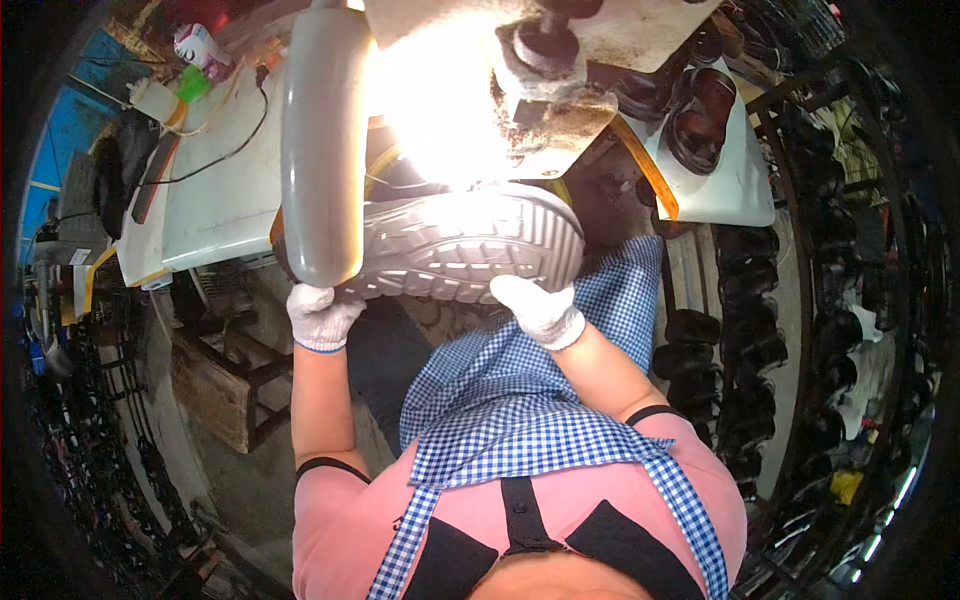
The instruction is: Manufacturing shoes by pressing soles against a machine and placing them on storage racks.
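Observation:
A shoe lies sideways in front of me, its grey treaded sole turned toward me. My right hand, in a white knit glove, is closed on its lower edge with the thumb against the sole; the other fingers are hidden behind. My left hand, also gloved, is closed at the shoe's left end, its fingertips partly out of sight. A grey rounded machine arm hangs over that end and covers part of it. Bright lamp light washes out the area just above the sole.
A white machine table with a cable on it spans the left. Dark shoes sit on a white surface at the right. A wooden stool stands low left. Racks of dark shoes line the right side.

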The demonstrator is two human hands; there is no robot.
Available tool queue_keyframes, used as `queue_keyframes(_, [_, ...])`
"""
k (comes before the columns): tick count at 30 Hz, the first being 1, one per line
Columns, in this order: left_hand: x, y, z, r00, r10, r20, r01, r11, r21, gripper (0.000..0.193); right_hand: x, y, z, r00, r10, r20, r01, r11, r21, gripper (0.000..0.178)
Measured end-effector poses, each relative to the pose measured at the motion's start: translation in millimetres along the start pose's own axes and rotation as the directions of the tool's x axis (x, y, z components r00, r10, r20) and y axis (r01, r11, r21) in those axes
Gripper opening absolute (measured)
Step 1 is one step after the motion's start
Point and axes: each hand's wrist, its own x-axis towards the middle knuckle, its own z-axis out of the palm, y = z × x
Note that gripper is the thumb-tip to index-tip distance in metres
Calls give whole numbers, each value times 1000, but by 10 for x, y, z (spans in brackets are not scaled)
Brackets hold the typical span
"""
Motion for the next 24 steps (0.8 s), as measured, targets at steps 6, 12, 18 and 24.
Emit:
queue_keyframes(6, [-223,-224,-195,976,173,-136,-181,982,-48,90,290,-142,90,977,134,168,-141,990,30,76])
queue_keyframes(12, [-253,-376,-132,914,317,-253,-230,919,319,100,648,-410,51,836,471,280,-429,881,-200,78])
queue_keyframes(18, [349,-194,370,981,163,-101,-58,754,655,104,994,-692,44,682,451,576,-310,891,-331,50])
queue_keyframes(24, [584,-473,925,996,75,-43,-14,632,775,53,1053,-724,60,704,444,555,-122,844,-522,55])
